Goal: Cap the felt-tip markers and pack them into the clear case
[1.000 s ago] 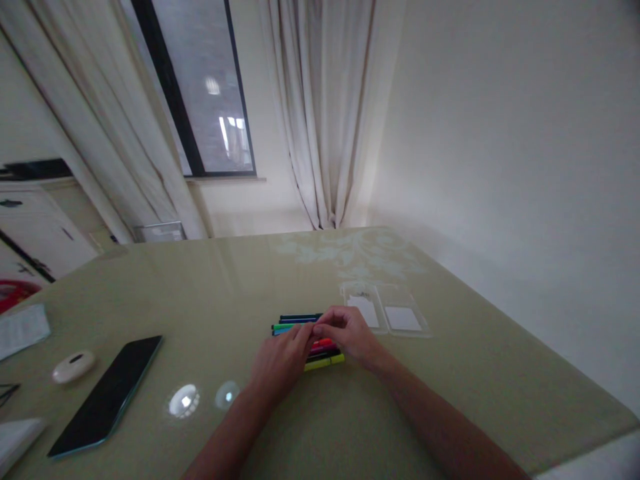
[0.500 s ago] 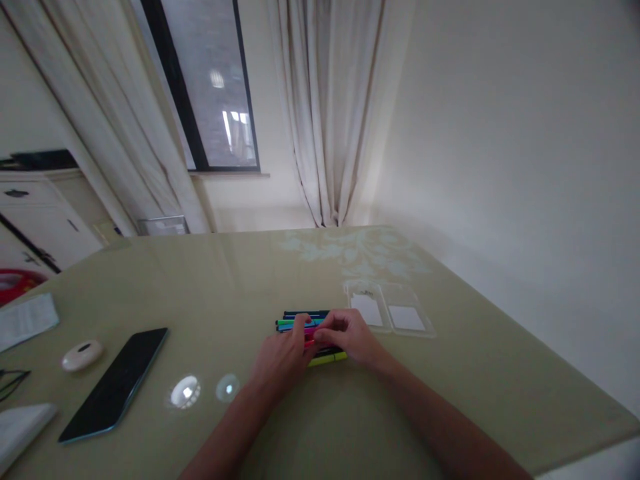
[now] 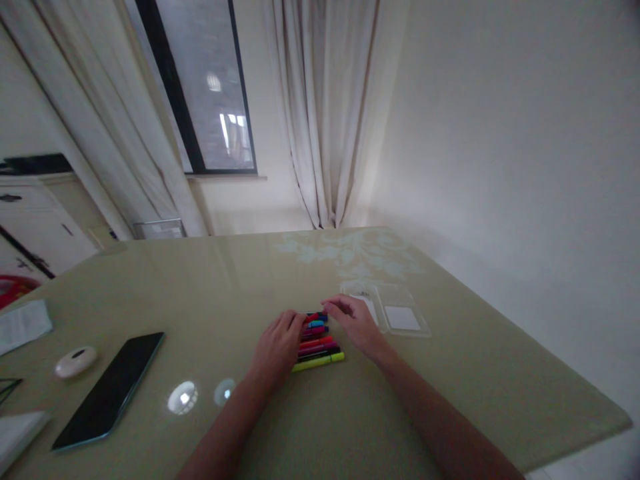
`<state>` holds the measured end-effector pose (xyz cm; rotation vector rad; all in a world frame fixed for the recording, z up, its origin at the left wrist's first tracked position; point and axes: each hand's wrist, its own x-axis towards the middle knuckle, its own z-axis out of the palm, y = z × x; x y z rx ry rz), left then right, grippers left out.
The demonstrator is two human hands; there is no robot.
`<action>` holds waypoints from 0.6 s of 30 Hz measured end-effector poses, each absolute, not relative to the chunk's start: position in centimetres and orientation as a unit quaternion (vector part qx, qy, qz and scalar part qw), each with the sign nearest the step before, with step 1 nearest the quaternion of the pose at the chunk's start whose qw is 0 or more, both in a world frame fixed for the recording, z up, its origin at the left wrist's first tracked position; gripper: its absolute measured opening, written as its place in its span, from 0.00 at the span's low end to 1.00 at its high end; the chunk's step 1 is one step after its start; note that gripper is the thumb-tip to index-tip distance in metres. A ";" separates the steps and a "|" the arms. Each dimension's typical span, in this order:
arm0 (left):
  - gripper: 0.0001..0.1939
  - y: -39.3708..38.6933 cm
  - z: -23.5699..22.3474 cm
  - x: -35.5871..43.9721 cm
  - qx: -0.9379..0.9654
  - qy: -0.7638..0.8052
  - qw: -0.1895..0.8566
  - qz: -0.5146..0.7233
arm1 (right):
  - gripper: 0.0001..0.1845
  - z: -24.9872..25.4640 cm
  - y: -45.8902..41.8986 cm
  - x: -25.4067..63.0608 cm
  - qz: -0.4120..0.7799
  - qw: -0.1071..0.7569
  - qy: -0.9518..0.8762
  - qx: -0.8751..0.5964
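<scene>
Several colored felt-tip markers lie side by side on the table, among them a yellow-green marker [image 3: 320, 361] nearest me and a blue marker [image 3: 316, 324] farther off. A red marker [image 3: 312, 319] slants over the far end of the row. My left hand [image 3: 281, 343] is closed on its left part and covers the left ends of the others. At the red marker's right end, the fingertips of my right hand [image 3: 354, 323] are pinched together. Just beyond that hand lies an open clear plastic case [image 3: 420, 323], partly hidden by it.
White cards [image 3: 402, 318] lie in the case. To the left are a dark tablet or phone [image 3: 110, 390], a pale rounded object [image 3: 76, 362], a folded paper [image 3: 25, 325] and a white object [image 3: 20, 433]. A wall [image 3: 525, 167] borders the table's right side.
My hands have drawn apart and moved toward the far end of the row, bringing the red marker along. More of the near markers now shows. The view has shifted slightly.
</scene>
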<state>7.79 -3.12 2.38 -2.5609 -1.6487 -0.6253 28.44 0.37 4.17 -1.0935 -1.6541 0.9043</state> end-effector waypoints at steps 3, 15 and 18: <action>0.14 -2.2 1.7 7.7 -0.816 -0.535 0.036 -0.215 | 0.17 3.9 1.0 29.3 0.294 0.458 -0.683 -0.488; 0.58 -3.0 1.7 7.9 -0.842 -0.525 -0.057 -0.114 | 0.13 2.7 1.8 29.3 0.243 0.453 -0.704 -0.489; 0.50 -3.2 2.2 8.3 -0.836 -0.534 -0.051 -0.117 | 0.13 2.8 1.8 29.4 0.240 0.456 -0.706 -0.486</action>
